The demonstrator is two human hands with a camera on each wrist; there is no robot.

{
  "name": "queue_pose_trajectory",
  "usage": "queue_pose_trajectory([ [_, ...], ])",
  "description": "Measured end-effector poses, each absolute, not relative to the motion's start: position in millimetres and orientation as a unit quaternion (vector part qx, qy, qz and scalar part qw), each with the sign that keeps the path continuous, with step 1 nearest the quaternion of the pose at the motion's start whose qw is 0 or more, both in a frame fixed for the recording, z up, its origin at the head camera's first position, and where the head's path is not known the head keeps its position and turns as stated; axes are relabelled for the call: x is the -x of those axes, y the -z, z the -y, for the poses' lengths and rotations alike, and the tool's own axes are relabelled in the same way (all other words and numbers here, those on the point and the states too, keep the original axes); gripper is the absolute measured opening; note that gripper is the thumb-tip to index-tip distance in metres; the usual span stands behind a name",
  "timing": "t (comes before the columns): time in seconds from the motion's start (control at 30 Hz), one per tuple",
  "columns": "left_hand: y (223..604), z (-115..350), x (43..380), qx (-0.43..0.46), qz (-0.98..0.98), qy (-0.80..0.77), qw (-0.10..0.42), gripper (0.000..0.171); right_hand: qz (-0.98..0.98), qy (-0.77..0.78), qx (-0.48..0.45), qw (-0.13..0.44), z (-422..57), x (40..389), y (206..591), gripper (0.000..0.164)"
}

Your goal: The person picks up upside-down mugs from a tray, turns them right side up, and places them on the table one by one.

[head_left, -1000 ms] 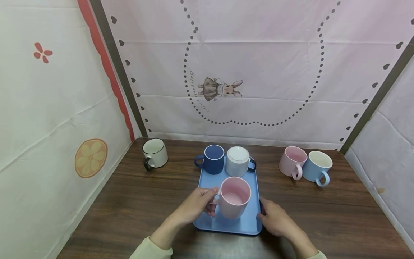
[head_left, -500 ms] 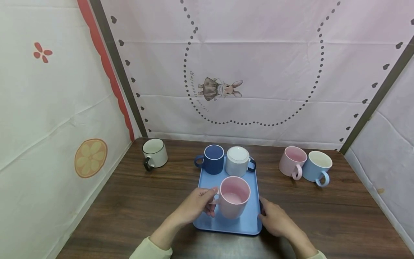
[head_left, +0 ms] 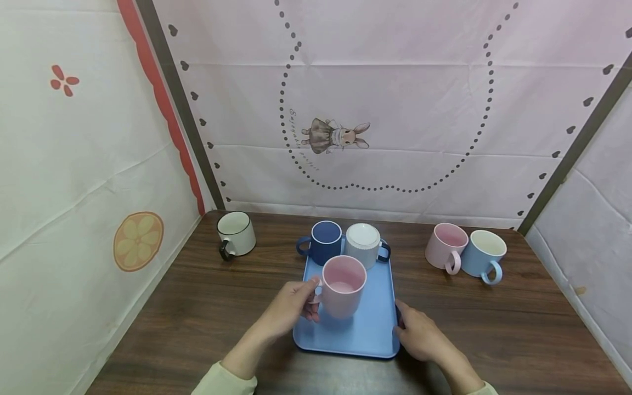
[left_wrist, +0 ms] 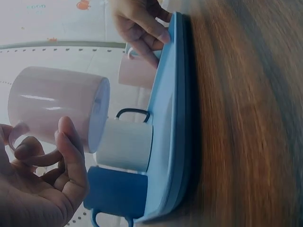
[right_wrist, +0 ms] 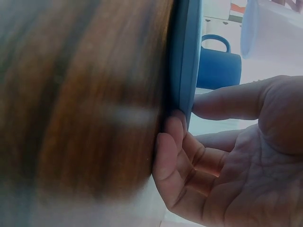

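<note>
Head view: left hand (head_left: pixel 286 307) pinches likely-rigid pink mug (head_left: pixel 343 293) by its handle (head_left: pixel 317 299), probably safest; right hand (head_left: pixel 418 332) grips tray (head_left: pixel 345 341) below left fingertips (head_left: pixel 313 314).

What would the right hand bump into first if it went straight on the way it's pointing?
The blue tray: the right hand is gripping its side edge. Beyond that, perhaps the upside-down white cup, though depth is hard to judge.

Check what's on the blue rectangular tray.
On the tray, far end: a navy cylindrical mug and an upside-down white mug. The left hand holds a pink cylindrical mug above; the surface behind it is covered in the head view.
</note>
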State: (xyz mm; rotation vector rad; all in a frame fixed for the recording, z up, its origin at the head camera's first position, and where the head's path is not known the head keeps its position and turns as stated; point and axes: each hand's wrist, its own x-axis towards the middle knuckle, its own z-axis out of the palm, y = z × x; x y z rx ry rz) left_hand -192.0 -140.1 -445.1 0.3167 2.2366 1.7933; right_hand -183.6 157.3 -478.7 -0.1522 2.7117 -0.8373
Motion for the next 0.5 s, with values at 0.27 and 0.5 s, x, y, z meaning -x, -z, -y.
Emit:
queue_pose_trajectory([
  [0.27,444.9,156.6,194.2,-0.085,-0.770,-0.623,0.108,0.061,-0.942,0.294,0.052,0.152,-157.6,183.7,479.4,0.061],
  [0.5,447.3,172.6,197.7,-0.052,-0.775,-0.626,0.074,0.060,-0.941,0.297,0.053,0.153,-157.6,183.7,479.3,0.060],
])
